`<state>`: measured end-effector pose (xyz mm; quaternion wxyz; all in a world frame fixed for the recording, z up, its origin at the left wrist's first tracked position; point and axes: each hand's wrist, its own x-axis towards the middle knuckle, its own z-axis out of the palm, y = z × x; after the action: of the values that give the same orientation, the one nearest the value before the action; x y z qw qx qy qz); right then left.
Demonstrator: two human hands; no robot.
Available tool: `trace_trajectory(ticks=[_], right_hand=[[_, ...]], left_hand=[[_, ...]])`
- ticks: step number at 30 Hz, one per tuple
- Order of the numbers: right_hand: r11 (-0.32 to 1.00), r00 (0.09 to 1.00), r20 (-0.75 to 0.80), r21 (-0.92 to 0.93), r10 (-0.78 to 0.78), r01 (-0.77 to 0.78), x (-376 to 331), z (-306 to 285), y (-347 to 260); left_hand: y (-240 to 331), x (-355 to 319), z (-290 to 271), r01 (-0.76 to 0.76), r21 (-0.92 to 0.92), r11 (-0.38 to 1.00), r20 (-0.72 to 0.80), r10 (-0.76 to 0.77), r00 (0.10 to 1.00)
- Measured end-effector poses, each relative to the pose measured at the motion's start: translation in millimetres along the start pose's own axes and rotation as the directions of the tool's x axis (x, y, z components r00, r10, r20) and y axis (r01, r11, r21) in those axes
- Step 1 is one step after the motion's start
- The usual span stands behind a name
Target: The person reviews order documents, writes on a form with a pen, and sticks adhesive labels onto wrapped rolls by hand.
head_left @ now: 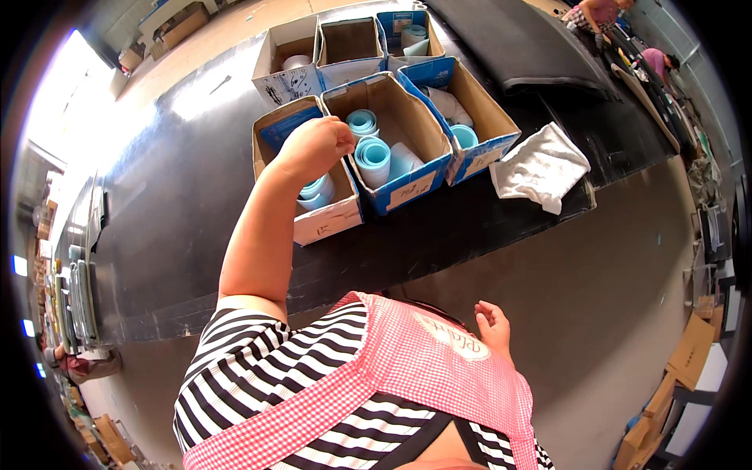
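Observation:
My left hand (317,146) reaches over the front-left cardboard box (329,225), near its edge with the middle box (413,190). Its fingers are curled together; whatever they hold, if anything, is hidden. Under my wrist, light-blue rolled sheets (316,193) lie in the left box. Beside my fingertips, a blue roll (372,157) stands in the middle box, with another roll (362,122) behind it. My right hand (493,329) hangs beside my pink checked apron, off the table, its fingers loosely bent and apart with nothing visible in them.
The boxes stand on a black table (172,227). A third front box (492,152) holds rolls, with several boxes behind. A white cloth (540,168) lies at the table's edge. Black sheeting (517,47) covers the far right. Another person (599,17) works at the upper right.

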<state>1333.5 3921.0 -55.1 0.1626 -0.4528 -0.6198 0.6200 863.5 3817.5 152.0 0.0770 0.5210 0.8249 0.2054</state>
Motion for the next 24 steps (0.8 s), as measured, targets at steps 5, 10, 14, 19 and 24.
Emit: trace_trajectory(ticks=[5,10,14,19,24], right_hand=[[0.961,0.965,0.04,-0.084,-0.26,0.263,64,-2,-50],[0.777,0.778,0.336,-0.173,-0.531,0.605,149,6,-105],[0.747,0.7,0.473,-0.123,-0.535,0.654,191,20,-121],[0.797,0.625,0.667,-0.076,-0.406,0.599,213,24,-117],[0.825,0.587,0.717,-0.03,-0.376,0.565,225,16,-127]], left_hand=[[3,6,9,0.119,-0.001,0.993,0.018,-0.119,0.993],[26,17,34,0.125,0.148,0.981,0.098,-0.14,0.985],[35,45,67,0.128,0.409,0.904,0.114,-0.19,0.975],[29,69,98,0.137,0.575,0.807,0.19,-0.295,0.936],[34,67,97,0.163,0.516,0.841,0.16,-0.282,0.946]])
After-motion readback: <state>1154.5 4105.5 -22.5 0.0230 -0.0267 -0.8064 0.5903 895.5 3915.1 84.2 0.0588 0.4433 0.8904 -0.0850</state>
